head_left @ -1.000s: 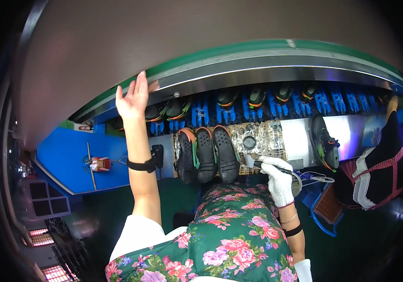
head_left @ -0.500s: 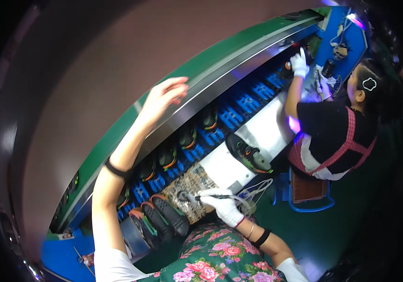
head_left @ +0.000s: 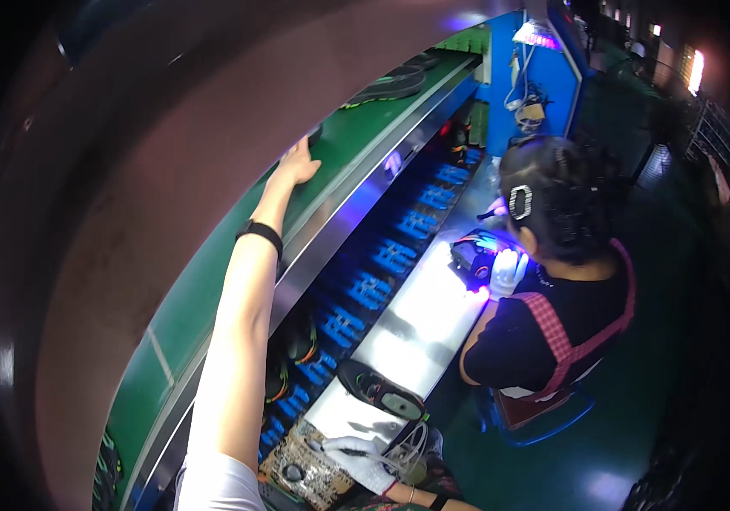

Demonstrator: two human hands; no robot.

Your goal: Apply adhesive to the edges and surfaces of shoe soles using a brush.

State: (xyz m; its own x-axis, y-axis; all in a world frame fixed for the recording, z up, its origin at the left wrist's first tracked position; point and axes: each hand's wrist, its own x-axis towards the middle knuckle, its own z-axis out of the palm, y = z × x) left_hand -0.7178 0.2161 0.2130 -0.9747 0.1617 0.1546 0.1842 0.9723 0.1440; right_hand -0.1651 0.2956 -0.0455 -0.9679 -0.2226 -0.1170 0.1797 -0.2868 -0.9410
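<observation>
The green conveyor belt carries a dark object, likely a shoe, at the left hand; whether it is gripped, I cannot tell. Best to reach level while the gloved right hand, grasping a slim tool, rests steady

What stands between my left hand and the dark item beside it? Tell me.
Nothing visible: the dark item lies right at the left hand on the green surface. The brown overhang crops the view there; whether they touch, I cannot tell.
</observation>
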